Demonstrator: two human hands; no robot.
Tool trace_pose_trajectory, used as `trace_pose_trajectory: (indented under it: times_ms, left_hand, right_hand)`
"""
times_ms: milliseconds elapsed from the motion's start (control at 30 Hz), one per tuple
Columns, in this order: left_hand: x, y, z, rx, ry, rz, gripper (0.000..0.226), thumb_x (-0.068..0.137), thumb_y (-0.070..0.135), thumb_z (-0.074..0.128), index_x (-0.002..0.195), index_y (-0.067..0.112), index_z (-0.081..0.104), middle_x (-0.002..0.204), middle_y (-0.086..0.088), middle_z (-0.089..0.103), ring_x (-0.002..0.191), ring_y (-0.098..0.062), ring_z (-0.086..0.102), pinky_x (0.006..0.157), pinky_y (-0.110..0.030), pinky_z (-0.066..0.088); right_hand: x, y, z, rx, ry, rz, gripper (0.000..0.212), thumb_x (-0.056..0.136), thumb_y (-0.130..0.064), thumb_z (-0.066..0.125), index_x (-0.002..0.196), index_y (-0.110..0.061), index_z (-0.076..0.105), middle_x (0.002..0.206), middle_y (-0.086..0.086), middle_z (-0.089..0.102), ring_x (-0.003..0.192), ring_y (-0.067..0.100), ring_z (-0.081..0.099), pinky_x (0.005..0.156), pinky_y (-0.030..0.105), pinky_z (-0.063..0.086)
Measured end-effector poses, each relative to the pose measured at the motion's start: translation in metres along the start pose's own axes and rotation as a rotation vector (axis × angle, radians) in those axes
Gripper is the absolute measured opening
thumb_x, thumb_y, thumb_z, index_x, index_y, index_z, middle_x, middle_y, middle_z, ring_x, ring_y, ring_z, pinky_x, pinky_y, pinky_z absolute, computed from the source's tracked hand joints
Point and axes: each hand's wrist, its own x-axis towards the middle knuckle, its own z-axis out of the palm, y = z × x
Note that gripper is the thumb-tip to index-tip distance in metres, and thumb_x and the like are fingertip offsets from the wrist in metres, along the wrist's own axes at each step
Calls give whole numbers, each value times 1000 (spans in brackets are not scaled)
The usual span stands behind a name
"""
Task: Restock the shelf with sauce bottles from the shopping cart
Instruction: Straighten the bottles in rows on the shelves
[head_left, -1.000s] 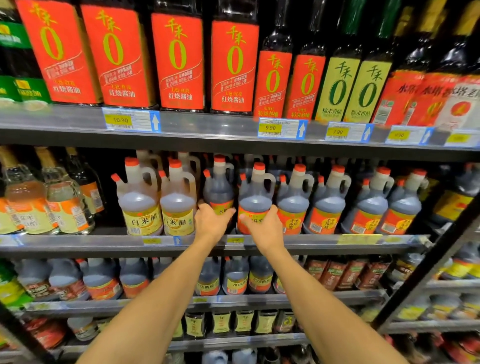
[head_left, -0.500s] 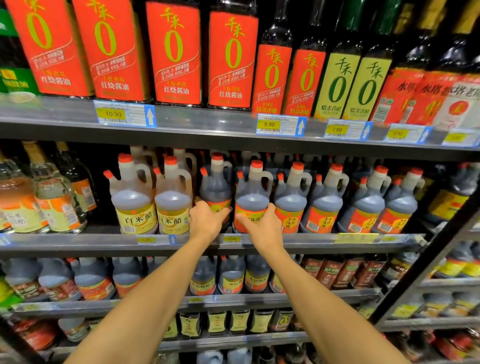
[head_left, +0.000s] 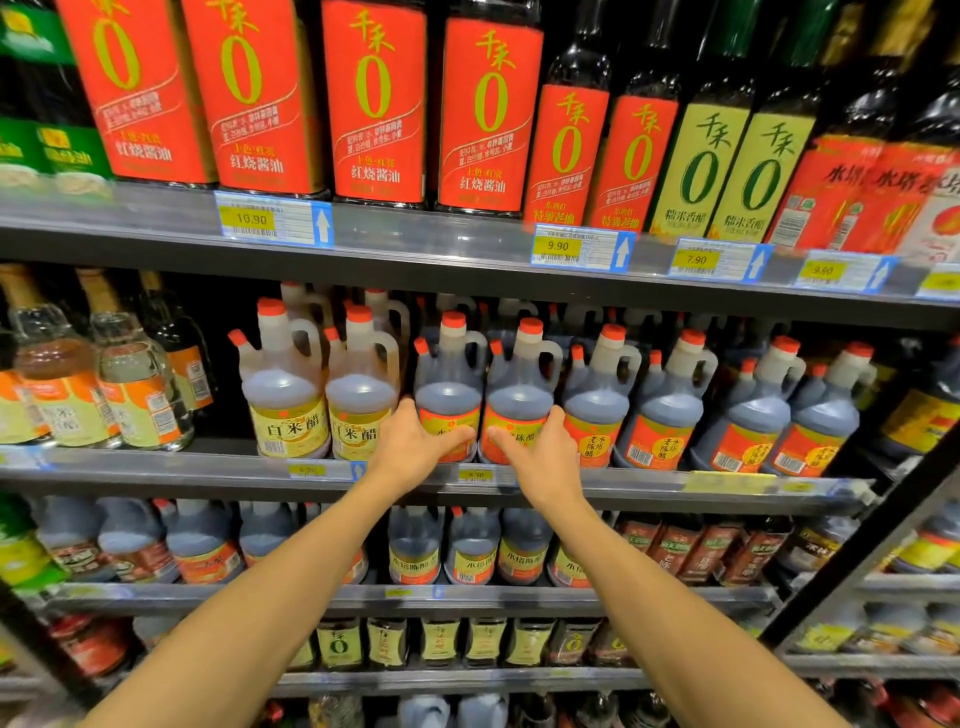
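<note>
Head cam, left hand (head_left: 410, 447) gripping one dark vinegar jug (head_left: 448, 387), right hand (head_left: 545, 457) gripping its 3 o'clock neighbour jug (head_left: 519, 395), both sitting on middle shelf (head_left: 649, 480)

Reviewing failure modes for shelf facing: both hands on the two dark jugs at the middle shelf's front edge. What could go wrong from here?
1. The left hand and right hand grip only the lower labels of the left dark jug and right dark jug; pulling could tip these tall jugs off the shelf edge.
2. Neighbours are tightly packed; sideways movement may knock the white vinegar jug.
</note>
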Motion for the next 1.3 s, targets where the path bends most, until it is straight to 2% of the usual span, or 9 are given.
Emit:
trace_pose_trajectory:
  times_ms: [100,233,400,467,567,700,933,1133,1300]
  left_hand:
    - [-5,-3,-4,-3,-24,42,62,71,51,89,112,14,58,112,-3,68,102,-19,66,81,-31,53]
    - [-10,-8,-3,11,-3,80,58,75,52,85,111,18,55,111,-1,66,101,-16,63,79,-26,48]
    - [-23,-4,8,-18,104,112,64,80,48,82,124,14,51,120,-5,62,108,-21,60,87,-34,51]
    - [-31,-1,12,-38,127,84,77,76,60,79,131,17,47,125,-4,61,115,-25,61,94,-43,54]
    - [-32,-1,17,-50,159,40,94,68,72,76,138,18,43,129,-6,61,121,-29,59,96,-51,54]
    - [-26,6,15,-32,200,28,84,73,52,86,134,11,48,125,-11,63,118,-33,60,95,-51,54]
    - [-23,1,12,-44,170,81,63,78,40,87,124,12,55,118,-6,65,108,-23,63,83,-28,48]
    - [-19,-6,5,-8,129,116,66,77,48,86,124,16,53,119,-5,67,109,-23,65,90,-42,57]
    - [-17,-8,3,-11,118,125,63,77,46,86,121,17,53,119,-5,68,109,-23,65,91,-43,57]
  right_hand:
    - [-1,1,0,1,-3,1,72,84,-59,74,127,-12,41,117,10,63,104,30,63,75,37,48]
    - [-3,-1,0,12,-13,-1,75,84,-59,74,130,-11,40,120,10,62,107,30,62,79,39,50]
    - [-3,-3,-2,24,-12,9,74,83,-58,75,130,-12,41,118,8,62,105,29,62,78,37,49]
    - [-3,-3,-1,27,-2,15,74,81,-58,76,128,-13,41,118,8,62,107,30,63,78,38,50]
    - [-5,-1,1,65,14,20,86,77,-57,81,137,-11,40,132,8,60,120,29,59,92,46,55]
    - [-8,-2,3,108,40,13,93,74,-53,85,142,-10,39,140,8,57,127,28,56,99,48,53]
    - [-7,-1,2,79,34,-7,83,76,-51,84,135,-10,41,131,9,61,119,29,60,92,47,55]
    - [-6,0,0,64,9,-8,77,79,-49,83,131,-13,41,129,9,61,117,29,60,92,47,55]
    - [-6,0,-1,70,4,-11,78,79,-50,83,133,-14,40,135,9,59,122,30,58,96,49,54]
